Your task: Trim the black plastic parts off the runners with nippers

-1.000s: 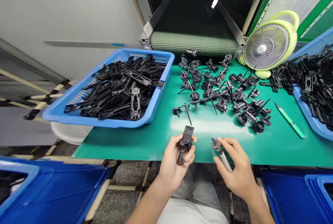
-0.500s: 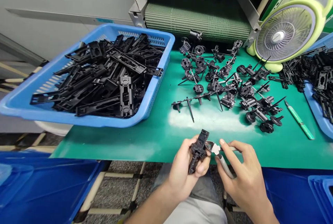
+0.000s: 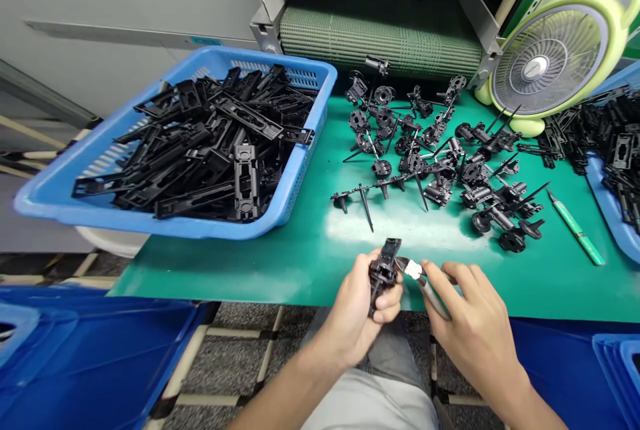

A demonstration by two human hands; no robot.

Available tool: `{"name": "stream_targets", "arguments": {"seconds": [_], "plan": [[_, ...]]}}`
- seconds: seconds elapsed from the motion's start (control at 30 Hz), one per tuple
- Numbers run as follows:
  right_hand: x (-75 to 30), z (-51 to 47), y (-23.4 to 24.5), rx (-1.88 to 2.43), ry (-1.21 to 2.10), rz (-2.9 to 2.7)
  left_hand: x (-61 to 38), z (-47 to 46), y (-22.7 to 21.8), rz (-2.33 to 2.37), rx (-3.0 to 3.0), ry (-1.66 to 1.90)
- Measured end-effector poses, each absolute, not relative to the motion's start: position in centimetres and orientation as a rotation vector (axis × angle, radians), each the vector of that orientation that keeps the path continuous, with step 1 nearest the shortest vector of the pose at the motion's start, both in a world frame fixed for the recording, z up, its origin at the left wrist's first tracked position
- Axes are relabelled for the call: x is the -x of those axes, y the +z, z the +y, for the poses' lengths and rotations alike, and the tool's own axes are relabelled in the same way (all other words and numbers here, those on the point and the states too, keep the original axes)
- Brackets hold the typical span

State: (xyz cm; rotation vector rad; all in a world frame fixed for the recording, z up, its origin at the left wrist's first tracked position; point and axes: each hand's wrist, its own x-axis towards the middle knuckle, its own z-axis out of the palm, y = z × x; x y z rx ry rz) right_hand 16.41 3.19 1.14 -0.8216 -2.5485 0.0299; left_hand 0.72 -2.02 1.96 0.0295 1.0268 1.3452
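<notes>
My left hand [image 3: 361,310] is closed around a black plastic part [image 3: 384,269], held upright over the front edge of the green table [image 3: 300,250]. My right hand [image 3: 473,323] grips a pair of cutters [image 3: 417,277] with pale handles. The cutter jaws touch the right side of the black part. Both hands sit close together just in front of my lap.
A light blue basket [image 3: 305,150] full of black plastic frames stands at the left. Several black moulded pieces with sprues [image 3: 435,157] lie across the table. A green knife [image 3: 575,230], a yellow-green fan [image 3: 555,57], a conveyor belt [image 3: 375,43] and dark blue bins [image 3: 100,357] surround them.
The cutters in my right hand have moved left from a gap beside the black part onto its right side. My left hand has tilted the part slightly.
</notes>
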Motion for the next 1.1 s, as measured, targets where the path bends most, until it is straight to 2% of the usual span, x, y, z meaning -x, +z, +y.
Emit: {"name": "stream_targets", "arguments": {"seconds": [0.23,0.3,0.37,0.57,0.77,1.1], "plan": [[-16.5,5.7,-2.1,1.041,0.396,-2.118,3.2,1.7,-0.1,1.945,-1.015,1.234],[-16.7,5.8,-2.7,1.087,0.440,-2.055,4.3,1.6,0.0,2.064,-1.073,1.272],[-16.9,5.6,-2.9,1.095,0.484,-2.033,4.8,0.9,0.3,1.989,-0.871,1.372],[-17.3,3.3,-1.2,0.861,0.618,-2.183,2.9,-3.5,2.1,1.228,-0.334,1.616],[-16.9,0.7,0.7,0.623,0.638,-2.329,-0.1,-5.2,2.1,1.229,-0.587,1.681],[-17.3,-0.4,1.5,0.660,0.572,-2.404,-1.2,-5.5,1.6,1.090,-0.599,1.693]]}}
